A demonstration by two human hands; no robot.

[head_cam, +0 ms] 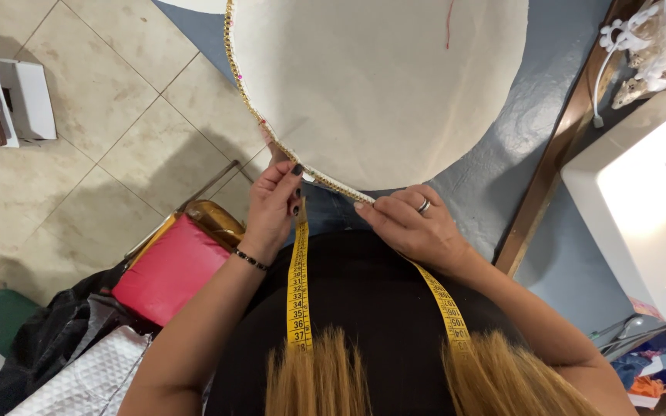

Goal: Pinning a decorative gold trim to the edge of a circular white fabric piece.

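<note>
A large round cream fabric piece [379,85] with a gold beaded trim [242,92] along its edge lies in front of me. My left hand [273,208] pinches the trimmed edge at its lower left. My right hand [410,223], wearing a ring, presses fingertips on the same edge a little to the right. A yellow measuring tape [297,285] hangs around my neck, both ends running down over my black top.
A white sewing machine [641,208] stands at the right on a wooden-edged table [549,177]. A red cushioned chair [171,266] is at lower left beside dark and silver fabrics [86,370]. A white box [21,100] sits on the tiled floor [117,100].
</note>
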